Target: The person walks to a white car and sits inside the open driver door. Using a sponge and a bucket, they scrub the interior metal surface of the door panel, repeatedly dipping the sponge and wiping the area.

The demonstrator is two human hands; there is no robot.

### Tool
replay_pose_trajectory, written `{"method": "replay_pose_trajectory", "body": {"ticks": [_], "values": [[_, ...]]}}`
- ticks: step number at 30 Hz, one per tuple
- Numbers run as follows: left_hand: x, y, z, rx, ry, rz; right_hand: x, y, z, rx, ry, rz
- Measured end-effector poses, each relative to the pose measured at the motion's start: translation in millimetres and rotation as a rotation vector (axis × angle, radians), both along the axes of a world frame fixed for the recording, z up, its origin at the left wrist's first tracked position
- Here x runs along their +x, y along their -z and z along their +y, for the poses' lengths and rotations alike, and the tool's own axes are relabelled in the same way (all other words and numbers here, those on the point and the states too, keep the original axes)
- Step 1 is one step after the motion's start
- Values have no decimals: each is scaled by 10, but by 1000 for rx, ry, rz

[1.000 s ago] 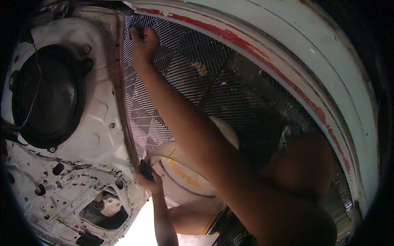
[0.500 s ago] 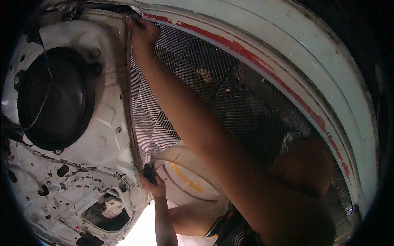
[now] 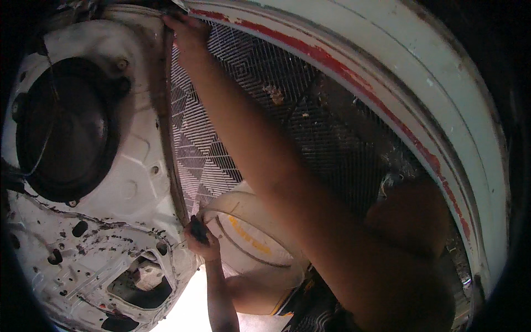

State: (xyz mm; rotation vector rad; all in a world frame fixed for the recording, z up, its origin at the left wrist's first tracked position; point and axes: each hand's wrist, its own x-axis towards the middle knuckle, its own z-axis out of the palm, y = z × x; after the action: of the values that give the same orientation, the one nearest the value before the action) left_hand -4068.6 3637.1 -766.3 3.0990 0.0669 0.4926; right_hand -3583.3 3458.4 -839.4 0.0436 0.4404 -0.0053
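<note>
A white bare car door panel (image 3: pixel 133 182) with a large round black speaker (image 3: pixel 63 138) fills the left. My right hand (image 3: pixel 188 30) reaches far up and its fingers close on the top of the door's dark edge strip (image 3: pixel 166 105). My left hand (image 3: pixel 203 243) is low at the same edge, shut on a small dark tool (image 3: pixel 197 227) whose tip touches the edge. What the tool's tip does is hidden.
A black mat (image 3: pixel 265 127) with a diamond pattern lies behind my arm. Under my forearm is a cream round bucket (image 3: pixel 249 221) with a yellow mark. A white curved car body sill (image 3: pixel 387 72) with a red stripe runs along the right. The door has several cut-out holes (image 3: pixel 138 282).
My right hand has slid up along the door's edge strip to its top corner. My left hand has stayed at the lower edge with the tool.
</note>
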Motion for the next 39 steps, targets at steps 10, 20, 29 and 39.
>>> {"method": "replay_pose_trajectory", "body": {"ticks": [10, 20, 29, 39], "values": [[182, 77, -46, 36, 60, 7, 503, 186, -11, -289, 329, 131], [189, 15, -172, -108, 27, -18, -40, -261, -450, -1552, 835, 33], [142, 31, -23, -4, 79, -11, 211, -413, -398, -1676, 619, -103], [200, 7, -140, 5, 41, -8, 113, -304, -439, -1812, 480, -69]]}}
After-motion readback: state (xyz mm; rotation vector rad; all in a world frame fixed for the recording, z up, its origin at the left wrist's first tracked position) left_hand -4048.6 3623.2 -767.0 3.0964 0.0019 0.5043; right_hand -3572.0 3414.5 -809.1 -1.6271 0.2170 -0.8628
